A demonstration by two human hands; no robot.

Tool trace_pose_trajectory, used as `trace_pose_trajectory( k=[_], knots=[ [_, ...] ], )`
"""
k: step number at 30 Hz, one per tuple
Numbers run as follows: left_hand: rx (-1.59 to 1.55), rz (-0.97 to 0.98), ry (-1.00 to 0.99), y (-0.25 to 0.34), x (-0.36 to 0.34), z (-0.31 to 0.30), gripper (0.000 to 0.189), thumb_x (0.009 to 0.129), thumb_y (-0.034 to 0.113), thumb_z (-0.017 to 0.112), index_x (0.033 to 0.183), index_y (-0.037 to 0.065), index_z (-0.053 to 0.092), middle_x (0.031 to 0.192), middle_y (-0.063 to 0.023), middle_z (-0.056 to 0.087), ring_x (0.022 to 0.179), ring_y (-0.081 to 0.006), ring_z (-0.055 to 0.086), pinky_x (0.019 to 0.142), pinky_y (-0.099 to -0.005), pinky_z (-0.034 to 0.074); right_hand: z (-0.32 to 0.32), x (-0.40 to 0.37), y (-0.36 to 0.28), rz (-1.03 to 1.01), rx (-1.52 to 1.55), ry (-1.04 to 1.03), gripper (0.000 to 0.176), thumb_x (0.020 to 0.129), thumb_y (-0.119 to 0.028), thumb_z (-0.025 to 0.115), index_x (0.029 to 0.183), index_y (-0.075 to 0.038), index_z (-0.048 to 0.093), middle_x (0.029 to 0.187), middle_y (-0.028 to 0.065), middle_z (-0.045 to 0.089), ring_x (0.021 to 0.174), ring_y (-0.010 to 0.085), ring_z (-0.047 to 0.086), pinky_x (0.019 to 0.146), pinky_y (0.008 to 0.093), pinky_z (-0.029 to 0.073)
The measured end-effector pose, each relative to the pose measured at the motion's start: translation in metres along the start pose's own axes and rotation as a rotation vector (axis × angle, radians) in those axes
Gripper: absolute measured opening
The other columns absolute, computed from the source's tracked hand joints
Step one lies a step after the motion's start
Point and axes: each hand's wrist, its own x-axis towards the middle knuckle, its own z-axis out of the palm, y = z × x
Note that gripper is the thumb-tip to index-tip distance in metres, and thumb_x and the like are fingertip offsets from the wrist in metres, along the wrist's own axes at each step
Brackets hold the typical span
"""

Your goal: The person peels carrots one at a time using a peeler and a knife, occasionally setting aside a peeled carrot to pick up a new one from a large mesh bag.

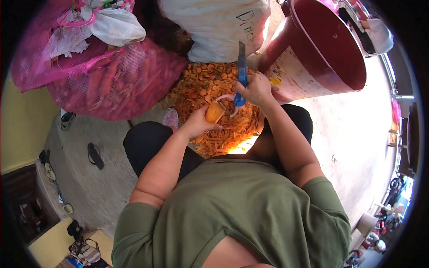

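My left hand is closed around a short, thick piece of carrot, its cut end facing right. In my right hand is a blue utility knife, its blade out and pointing away from me. A pale pink, curved tool that looks like a peeler shows below the knife, against the carrot's right side; its grip is hidden by my right hand. Beneath both hands lies a heap of carrot peelings and cut ends, between my knees.
A pink mesh sack of carrots stands at the far left. Straight ahead is a white sack with black lettering. A large dark red bucket leans at the right. A dark sandal lies on the concrete floor.
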Motion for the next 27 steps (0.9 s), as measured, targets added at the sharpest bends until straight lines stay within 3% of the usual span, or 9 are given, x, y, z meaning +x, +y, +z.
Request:
trace_pose_trajectory(
  k=[2, 6, 8, 11, 16, 20, 23, 25, 27],
  knots=[
    [0.145, -0.033, 0.044, 0.006, 0.0, 0.001, 0.06, 0.063, 0.01, 0.07, 0.114, -0.001, 0.042, 0.098, -0.01, 0.054, 0.089, -0.0138, 0.052, 0.077, -0.0266, 0.042, 0.009, -0.002, -0.006, -0.131, -0.069, 0.108, 0.039, 0.065, -0.044, 0.053, 0.055, -0.007, 0.058, 0.053, 0.0118, 0.054, 0.06, 0.0292, 0.055, 0.06, 0.038, 0.046],
    [0.185, -0.067, 0.114, -0.008, 0.004, 0.002, 0.063, 0.06, 0.012, 0.069, 0.115, 0.002, 0.041, 0.098, -0.0163, 0.055, 0.092, -0.0257, 0.055, 0.078, -0.0312, 0.042, 0.003, 0.013, -0.004, 0.128, -0.046, -0.174, 0.041, 0.064, -0.047, 0.052, 0.055, -0.008, 0.059, 0.058, 0.0147, 0.056, 0.062, 0.0289, 0.058, 0.059, 0.0375, 0.047],
    [0.137, -0.042, 0.13, -0.026, 0.009, 0.002, 0.065, 0.059, 0.013, 0.069, 0.116, 0.002, 0.039, 0.097, -0.0185, 0.055, 0.091, -0.0285, 0.055, 0.077, -0.0324, 0.043, 0.007, 0.014, -0.012, 0.114, -0.096, -0.113, 0.043, 0.064, -0.049, 0.052, 0.056, -0.008, 0.06, 0.058, 0.0147, 0.057, 0.062, 0.0284, 0.058, 0.059, 0.0368, 0.047],
    [0.36, -0.09, 0.136, -0.016, 0.004, 0.002, 0.068, 0.059, 0.014, 0.069, 0.118, 0.002, 0.035, 0.096, -0.0194, 0.055, 0.091, -0.0296, 0.055, 0.077, -0.0331, 0.043, 0.011, 0.009, -0.016, 0.098, -0.174, -0.022, 0.044, 0.064, -0.049, 0.052, 0.055, -0.007, 0.06, 0.054, 0.0132, 0.056, 0.058, 0.0272, 0.058, 0.057, 0.0362, 0.047],
    [0.187, -0.008, 0.105, -0.03, 0.006, -0.001, 0.066, 0.061, 0.012, 0.068, 0.117, 0.002, 0.035, 0.098, -0.017, 0.054, 0.093, -0.0272, 0.054, 0.079, -0.032, 0.041, -0.01, 0.033, 0.017, 0.322, -0.06, -0.028, 0.043, 0.064, -0.048, 0.054, 0.054, -0.006, 0.06, 0.053, 0.0136, 0.056, 0.057, 0.0288, 0.058, 0.056, 0.0363, 0.046],
    [0.05, -0.076, 0.032, -0.027, 0.007, -0.002, 0.062, 0.063, 0.01, 0.067, 0.116, 0.001, 0.036, 0.101, -0.0118, 0.052, 0.095, -0.0225, 0.051, 0.081, -0.0309, 0.04, 0.015, 0.009, -0.016, 0.039, -0.082, -0.019, 0.04, 0.064, -0.045, 0.054, 0.055, -0.006, 0.061, 0.053, 0.0127, 0.056, 0.056, 0.0266, 0.058, 0.057, 0.035, 0.046],
    [-0.111, 0.011, -0.003, -0.023, 0.009, 0.0, 0.056, 0.069, 0.0, 0.062, 0.118, 0.005, 0.036, 0.097, -0.0059, 0.051, 0.078, -0.0135, 0.054, 0.068, -0.0258, 0.045, 0.013, 0.022, 0.008, 0.258, -0.073, -0.033, 0.041, 0.065, -0.046, 0.055, 0.057, -0.006, 0.061, 0.057, 0.0136, 0.057, 0.059, 0.0262, 0.059, 0.059, 0.0346, 0.047],
    [-0.21, -0.078, -0.035, -0.008, 0.001, -0.003, 0.05, 0.074, 0.009, 0.061, 0.118, 0.006, 0.036, 0.089, -0.0049, 0.051, 0.07, -0.0119, 0.053, 0.061, -0.025, 0.046, -0.011, 0.031, 0.019, 0.421, 0.053, -0.083, 0.035, 0.068, -0.04, 0.058, 0.064, -0.005, 0.062, 0.059, 0.013, 0.058, 0.061, 0.0246, 0.06, 0.06, 0.0345, 0.046],
    [-0.363, -0.171, -0.019, -0.002, -0.001, -0.005, 0.045, 0.079, 0.021, 0.057, 0.117, 0.007, 0.038, 0.084, -0.004, 0.051, 0.064, -0.0109, 0.052, 0.055, -0.0238, 0.045, -0.007, 0.029, 0.027, 0.342, 0.183, -0.119, 0.03, 0.069, -0.034, 0.058, 0.07, -0.004, 0.061, 0.061, 0.0133, 0.058, 0.061, 0.0248, 0.06, 0.06, 0.0343, 0.046]
  ],
)
